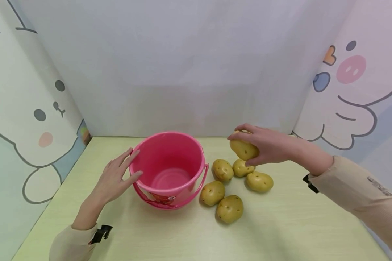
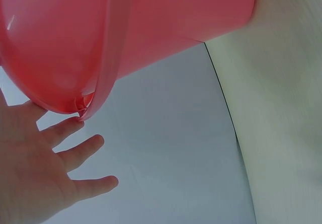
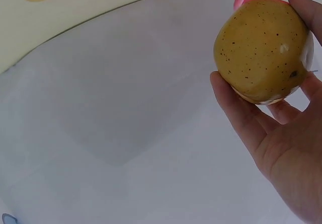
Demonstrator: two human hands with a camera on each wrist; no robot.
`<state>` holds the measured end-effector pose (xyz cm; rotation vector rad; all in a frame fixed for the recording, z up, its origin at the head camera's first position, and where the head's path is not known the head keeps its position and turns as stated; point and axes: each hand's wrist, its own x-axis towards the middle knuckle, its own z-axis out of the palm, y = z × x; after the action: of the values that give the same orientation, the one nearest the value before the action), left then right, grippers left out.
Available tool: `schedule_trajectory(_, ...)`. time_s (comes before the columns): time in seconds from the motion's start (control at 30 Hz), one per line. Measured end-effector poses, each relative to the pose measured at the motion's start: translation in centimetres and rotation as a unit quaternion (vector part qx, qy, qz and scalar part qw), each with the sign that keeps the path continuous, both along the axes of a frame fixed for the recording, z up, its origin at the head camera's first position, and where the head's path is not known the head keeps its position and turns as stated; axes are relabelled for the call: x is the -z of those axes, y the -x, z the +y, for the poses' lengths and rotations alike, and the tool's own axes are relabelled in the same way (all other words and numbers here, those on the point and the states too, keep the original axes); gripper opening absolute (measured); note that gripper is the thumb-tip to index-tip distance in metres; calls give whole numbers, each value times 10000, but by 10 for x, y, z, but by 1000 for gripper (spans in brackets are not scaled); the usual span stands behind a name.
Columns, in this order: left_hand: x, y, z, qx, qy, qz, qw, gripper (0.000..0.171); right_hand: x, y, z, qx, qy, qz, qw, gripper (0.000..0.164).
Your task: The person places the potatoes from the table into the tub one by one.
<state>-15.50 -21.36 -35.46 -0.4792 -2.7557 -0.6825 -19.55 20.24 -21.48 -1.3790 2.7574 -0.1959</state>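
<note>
My right hand (image 1: 269,145) holds a yellow-brown potato (image 1: 243,148) above the others, thumb on the near side and fingers over the top. Seen from the right wrist, the speckled potato (image 3: 261,50) sits between thumb and fingers. On the left, my left hand (image 1: 112,179) is at the rim of a pink plastic bucket (image 1: 168,190), its fingers spread and mostly straight. The left wrist view has that hand (image 2: 35,163) beside the rim near where the handle (image 2: 111,48) joins. The bucket's visible inside floor holds nothing.
Several potatoes lie on the pale table (image 1: 189,235) right of the bucket, among them a near one (image 1: 230,209) and a right one (image 1: 259,182). A plain pale wall (image 1: 196,72) stands behind, with cartoon-printed panels (image 1: 29,108) at both sides.
</note>
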Motion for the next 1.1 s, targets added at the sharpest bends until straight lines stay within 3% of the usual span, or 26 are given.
schedule_trajectory(0.83, 2, 0, -1, 44, -59, 97, 9999, 68, -20, 19, -59, -124, 161, -745, 9970, 64)
schedule_trajectory(1.1, 2, 1, -1, 60, -54, 138, 9999, 68, -25, 26, -79, 22, 75, -1054, 9944, 65)
